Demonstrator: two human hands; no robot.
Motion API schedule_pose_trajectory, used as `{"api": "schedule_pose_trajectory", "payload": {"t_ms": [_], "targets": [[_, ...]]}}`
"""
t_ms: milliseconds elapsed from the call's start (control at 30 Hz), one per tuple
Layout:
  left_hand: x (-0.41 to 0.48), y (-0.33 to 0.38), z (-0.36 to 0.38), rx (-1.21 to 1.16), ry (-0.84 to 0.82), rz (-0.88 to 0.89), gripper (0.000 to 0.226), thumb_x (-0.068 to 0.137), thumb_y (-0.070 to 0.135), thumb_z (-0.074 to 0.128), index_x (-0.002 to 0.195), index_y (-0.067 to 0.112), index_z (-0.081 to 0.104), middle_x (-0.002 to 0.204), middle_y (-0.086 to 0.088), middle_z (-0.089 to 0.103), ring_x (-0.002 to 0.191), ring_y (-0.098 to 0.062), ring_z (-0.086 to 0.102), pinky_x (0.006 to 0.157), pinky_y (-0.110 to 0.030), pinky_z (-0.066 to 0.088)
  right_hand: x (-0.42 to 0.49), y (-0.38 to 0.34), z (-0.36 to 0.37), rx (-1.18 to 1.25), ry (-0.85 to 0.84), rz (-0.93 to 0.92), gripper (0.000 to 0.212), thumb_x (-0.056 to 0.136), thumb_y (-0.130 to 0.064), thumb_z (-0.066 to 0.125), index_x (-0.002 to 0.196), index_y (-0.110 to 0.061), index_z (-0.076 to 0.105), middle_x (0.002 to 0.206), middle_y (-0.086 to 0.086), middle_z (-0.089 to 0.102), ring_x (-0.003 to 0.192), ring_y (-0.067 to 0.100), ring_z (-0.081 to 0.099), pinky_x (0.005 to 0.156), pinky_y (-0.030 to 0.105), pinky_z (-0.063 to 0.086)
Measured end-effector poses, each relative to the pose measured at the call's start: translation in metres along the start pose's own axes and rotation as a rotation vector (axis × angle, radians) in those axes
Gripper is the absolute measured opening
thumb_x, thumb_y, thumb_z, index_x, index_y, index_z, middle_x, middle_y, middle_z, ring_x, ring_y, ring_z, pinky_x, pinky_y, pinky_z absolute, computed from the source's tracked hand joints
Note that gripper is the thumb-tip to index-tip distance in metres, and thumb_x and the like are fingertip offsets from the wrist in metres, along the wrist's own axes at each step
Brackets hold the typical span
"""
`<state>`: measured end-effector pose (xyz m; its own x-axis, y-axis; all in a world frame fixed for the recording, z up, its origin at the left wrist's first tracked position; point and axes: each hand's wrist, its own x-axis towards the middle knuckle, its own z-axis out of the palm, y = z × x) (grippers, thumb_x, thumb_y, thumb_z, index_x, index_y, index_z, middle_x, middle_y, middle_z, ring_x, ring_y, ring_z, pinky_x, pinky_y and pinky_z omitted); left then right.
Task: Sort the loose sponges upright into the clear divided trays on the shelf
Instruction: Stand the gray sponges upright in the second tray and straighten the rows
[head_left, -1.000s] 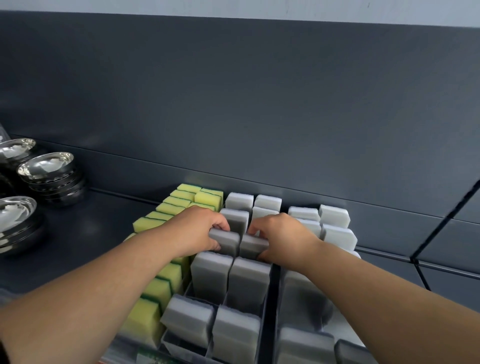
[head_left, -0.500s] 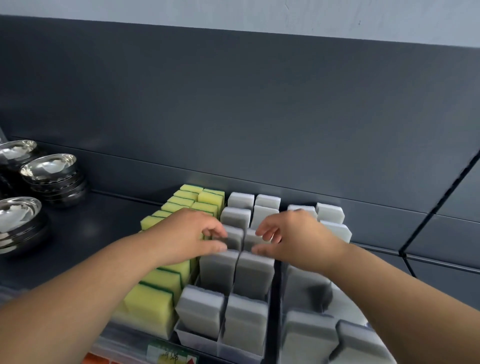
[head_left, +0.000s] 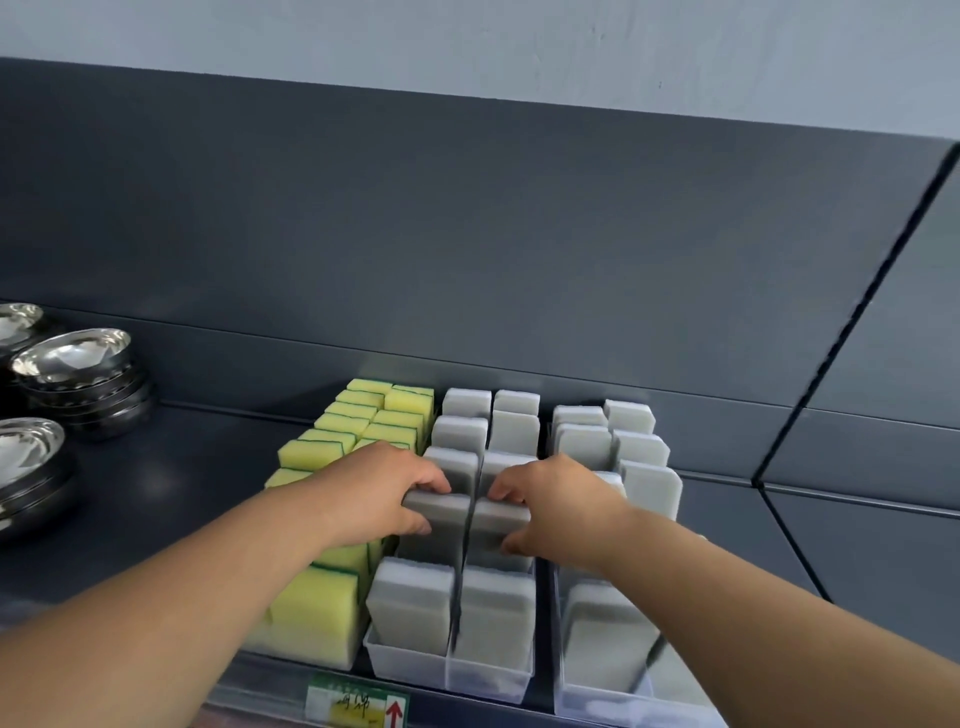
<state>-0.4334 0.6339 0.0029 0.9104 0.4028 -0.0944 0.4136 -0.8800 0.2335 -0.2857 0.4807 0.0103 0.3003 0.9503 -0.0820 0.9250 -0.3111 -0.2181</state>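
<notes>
Pinching one grey sponge per hand now: left hand (head_left: 382, 493) has its fingers curled over the top edge of the left grey sponge (head_left: 441, 530), thumb on the near face; right hand (head_left: 563, 506) does the same w/ the right grey sponge (head_left: 498, 527). Both sponges stand upright, one each side of the divider, 2nd pair from the front in the middle clear tray (head_left: 447, 670), lower centre of frame.

Change: 1 s ago I had the pair one row further back; 0.5 s ago both hands were loose and off the sponges. So I read that back pair as seated and I'm working row by row toward the front, prob. squaring this pair next.

Left of it, yellow sponges (head_left: 311, 608) are packed upright. Lower right, the right clear tray (head_left: 597, 696): its front sponge looks tilted back, not sure. Stacked steel bowls (head_left: 72, 358) sit at the left edge on the dark shelf (head_left: 171, 467).
</notes>
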Motion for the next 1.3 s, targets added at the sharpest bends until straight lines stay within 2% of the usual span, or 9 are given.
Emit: {"api": "schedule_pose_trajectory", "payload": {"t_ms": [233,400,500,567,633,833,933,1033,1300], "targets": [[-0.003,0.002,-0.003,0.003,0.029,0.034,0.06,0.079,0.043,0.072,0.134,0.035,0.049,0.132,0.014,0.053,0.118,-0.006,0.048,0.091,-0.015,0.034,-0.021,0.008,-0.025,0.152,0.077,0.076,0.054,0.074,-0.039,0.077,0.123,-0.027,0.06,0.113,-0.009,0.066,0.103,0.009,0.061,0.095,0.028,0.049],[-0.001,0.02,-0.016,-0.056,0.157,0.073,0.049,0.081,0.048,0.068,0.126,0.036,0.054,0.125,0.015,0.055,0.106,-0.001,0.048,0.086,-0.017,0.035,-0.045,0.056,-0.059,0.261,0.327,0.251,0.026,0.081,-0.032,0.071,0.106,-0.025,0.069,0.086,-0.013,0.066,0.089,0.009,0.065,0.09,0.024,0.049],[0.008,0.044,-0.02,-0.129,0.275,0.122,0.038,0.081,0.041,0.07,0.117,0.032,0.062,0.114,0.015,0.06,0.098,0.001,0.05,0.088,-0.016,0.039,-0.056,0.094,-0.065,0.268,0.38,0.343,0.022,0.083,-0.024,0.067,0.104,-0.024,0.07,0.09,-0.011,0.068,0.089,0.011,0.066,0.087,0.023,0.049],[0.017,0.064,-0.018,-0.145,0.287,0.164,0.034,0.081,0.04,0.07,0.113,0.032,0.065,0.108,0.016,0.061,0.093,0.003,0.052,0.084,-0.009,0.039,-0.057,0.114,-0.059,0.243,0.322,0.37,0.024,0.082,-0.024,0.068,0.106,-0.024,0.069,0.097,-0.008,0.07,0.092,0.01,0.065,0.087,0.022,0.049],[0.027,0.086,-0.011,-0.109,0.259,0.207,0.031,0.082,0.041,0.068,0.112,0.033,0.065,0.106,0.018,0.061,0.087,0.005,0.05,0.076,-0.004,0.033,-0.056,0.13,-0.048,0.191,0.24,0.357,0.031,0.082,-0.026,0.07,0.113,-0.026,0.067,0.109,-0.006,0.069,0.1,0.009,0.063,0.088,0.018,0.046],[0.05,0.131,0.021,-0.074,0.123,0.18,0.039,0.079,0.048,0.069,0.115,0.035,0.063,0.113,0.019,0.059,0.09,0.0,0.048,0.085,-0.022,0.043,-0.051,0.157,-0.023,0.156,0.117,0.268,0.059,0.081,-0.034,0.071,0.136,-0.03,0.049,0.132,-0.01,0.057,0.118,0.012,0.055,0.099,0.024,0.043],[0.05,0.14,0.029,-0.038,0.106,0.134,0.045,0.075,0.047,0.073,0.117,0.034,0.061,0.113,0.02,0.057,0.094,-0.001,0.048,0.084,-0.02,0.041,-0.05,0.162,-0.015,0.171,0.117,0.206,0.063,0.079,-0.037,0.074,0.136,-0.028,0.049,0.122,-0.007,0.059,0.112,0.013,0.057,0.094,0.021,0.042],[0.047,0.144,0.031,-0.006,0.094,0.104,0.046,0.073,0.047,0.074,0.116,0.036,0.061,0.106,0.022,0.053,0.09,0.0,0.043,0.078,-0.018,0.036,-0.049,0.163,-0.008,0.208,0.129,0.124,0.054,0.078,-0.035,0.075,0.128,-0.026,0.057,0.118,-0.004,0.06,0.1,0.012,0.058,0.09,0.02,0.044],[0.033,0.15,0.035,-0.054,0.089,-0.008,0.04,0.071,0.044,0.076,0.11,0.039,0.065,0.098,0.025,0.052,0.092,0.0,0.046,0.088,-0.024,0.044,-0.061,0.168,-0.006,0.261,0.216,-0.04,0.044,0.076,-0.022,0.078,0.116,-0.03,0.065,0.103,-0.006,0.063,0.076,0.008,0.056,0.079,0.014,0.044]]}}
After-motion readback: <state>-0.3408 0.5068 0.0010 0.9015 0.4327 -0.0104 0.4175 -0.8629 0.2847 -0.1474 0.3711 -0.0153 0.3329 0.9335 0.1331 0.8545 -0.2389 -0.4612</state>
